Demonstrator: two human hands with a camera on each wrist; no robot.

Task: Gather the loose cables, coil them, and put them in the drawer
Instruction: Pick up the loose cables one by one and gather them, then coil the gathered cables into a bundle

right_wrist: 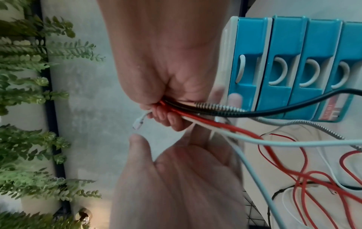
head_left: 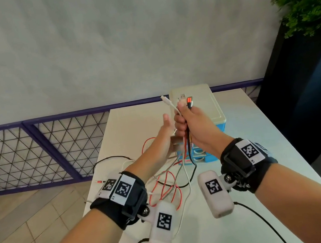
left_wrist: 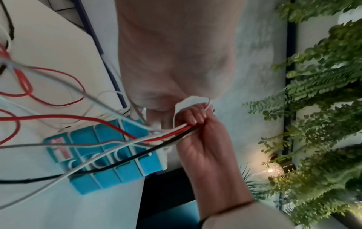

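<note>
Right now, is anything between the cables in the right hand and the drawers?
No object is. The right hand grips the cables in front of the drawers, but every drawer visible is closed.

Hidden: cable (head_left: 185,172) lengths inside right hand (head_left: 192,122) fist | Hidden: drawer unit (head_left: 216,112) front mostly behind both forearms | Cut off: black cable at tabletop (head_left: 252,127) near edge | Blurred: left hand (right_wrist: 176,178) fingers in right wrist view
</note>
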